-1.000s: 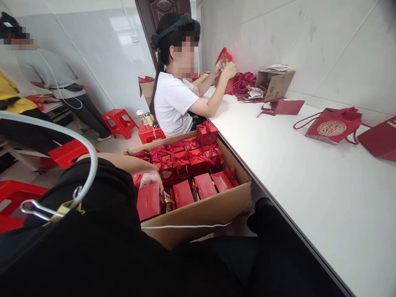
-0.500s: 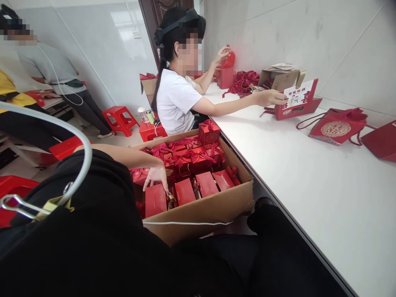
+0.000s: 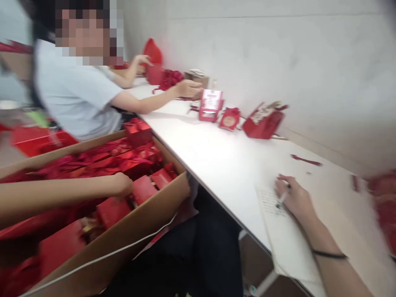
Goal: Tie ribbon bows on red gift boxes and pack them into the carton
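My right hand (image 3: 293, 198) is closed around a pen (image 3: 283, 196) and rests on a notepad (image 3: 295, 251) with handwriting at its top, near the table's front edge. My left hand (image 3: 122, 184) reaches over a cardboard box (image 3: 154, 212) full of red gift boxes. It is bent down at a red gift box (image 3: 114, 212) near the box's front wall; its fingers are hidden and blurred, so I cannot tell whether it grips one. More red gift boxes with ribbon bows, such as this gift box (image 3: 137, 130), lie behind my arm.
A co-worker in a white shirt (image 3: 77, 90) sits beyond the box, one arm stretched over the white table (image 3: 198, 152). Red gift bags (image 3: 264, 121) stand along the wall. A ribbon piece (image 3: 306, 160) lies on the table. A white cable (image 3: 123, 249) crosses the box's front.
The view has swung right and closer, bringing my right hand, the pen and the notepad into sight. My left hand has shifted along the row of gift boxes, its fingers now hidden.
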Demonstrator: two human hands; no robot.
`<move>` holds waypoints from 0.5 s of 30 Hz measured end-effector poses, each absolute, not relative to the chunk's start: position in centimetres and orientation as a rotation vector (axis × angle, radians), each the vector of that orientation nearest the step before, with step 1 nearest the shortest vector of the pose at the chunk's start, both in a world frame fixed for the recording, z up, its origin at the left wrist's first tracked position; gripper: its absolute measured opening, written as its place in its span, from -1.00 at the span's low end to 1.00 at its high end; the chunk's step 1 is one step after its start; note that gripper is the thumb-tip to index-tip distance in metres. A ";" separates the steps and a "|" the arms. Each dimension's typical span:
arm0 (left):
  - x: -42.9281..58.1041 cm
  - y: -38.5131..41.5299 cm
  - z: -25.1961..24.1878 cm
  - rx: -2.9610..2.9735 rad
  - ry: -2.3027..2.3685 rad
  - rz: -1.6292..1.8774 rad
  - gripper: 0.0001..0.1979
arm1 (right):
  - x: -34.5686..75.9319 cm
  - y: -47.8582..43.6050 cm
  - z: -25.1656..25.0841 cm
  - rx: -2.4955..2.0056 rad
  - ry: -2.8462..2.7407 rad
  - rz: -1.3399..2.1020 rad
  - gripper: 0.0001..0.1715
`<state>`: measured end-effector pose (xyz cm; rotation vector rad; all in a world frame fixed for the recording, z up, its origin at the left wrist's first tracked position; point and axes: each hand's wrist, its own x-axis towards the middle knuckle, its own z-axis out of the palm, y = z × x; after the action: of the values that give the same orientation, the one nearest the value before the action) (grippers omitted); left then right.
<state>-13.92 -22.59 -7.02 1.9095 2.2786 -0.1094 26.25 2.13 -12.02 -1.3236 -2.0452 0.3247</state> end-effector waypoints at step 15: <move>16.4 -11.5 -12.0 3.143 0.404 0.682 -0.48 | 30.3 -1.2 -12.4 -1.184 -1.232 1.007 -0.54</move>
<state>16.40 -11.49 -12.04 3.1430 0.4039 0.6822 30.27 -1.23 -12.41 -1.1843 -1.2320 1.0066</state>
